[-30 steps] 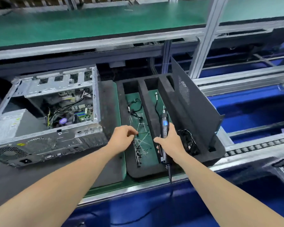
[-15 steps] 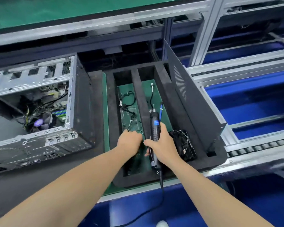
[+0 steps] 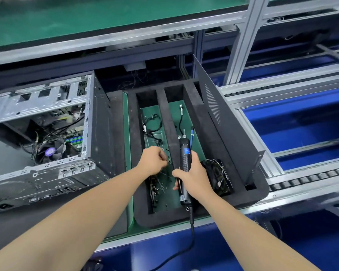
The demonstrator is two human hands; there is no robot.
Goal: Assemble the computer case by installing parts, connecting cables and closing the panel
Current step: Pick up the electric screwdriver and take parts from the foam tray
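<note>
The right hand point(image 3: 196, 173) has now closed round the electric screwdriver point(image 3: 185, 151) and lifts it from the foam tray point(image 3: 155, 220); the left hand point(image 3: 154, 161) pinches at small hardware point(image 3: 159, 184) there. Screwing looks next, with the open computer case point(image 3: 98, 124) standing just left.

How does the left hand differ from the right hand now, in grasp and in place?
The right hand grips the electric screwdriver around its body. The left hand has its fingers curled over the small parts, and whether it pinches one is too small to tell. The left hand is over the left compartment of the foam tray, the right hand over the right one. Both are above the same tray.
</note>
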